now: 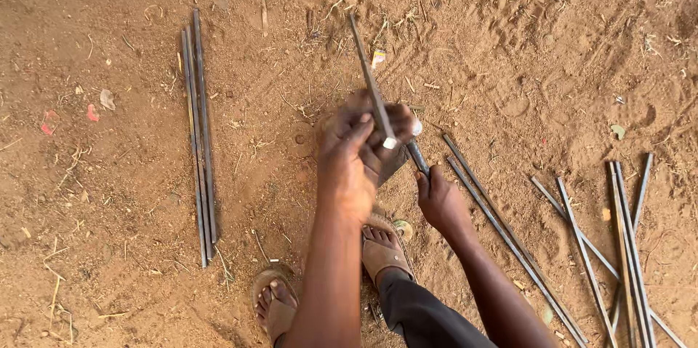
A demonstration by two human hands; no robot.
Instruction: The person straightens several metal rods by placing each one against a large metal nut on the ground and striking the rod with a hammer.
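Left hand (356,152): your fingers are closed around a thin metal rod (367,79) that angles up and away over the dirt.
Right hand (438,199): it is clenched on a dark tool handle (418,157) beside the rod's lower end.
Ground (109,195): a rod bundle (198,137) lies to your left, loose rods (625,239) to your right.
Feet: sandals (382,250) sit below your hands.

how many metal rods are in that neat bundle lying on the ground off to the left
3, as far as shows: the bundle of rods lies lengthwise on the dirt, left of the left hand, pressed side by side. A fourth could be hidden beneath.
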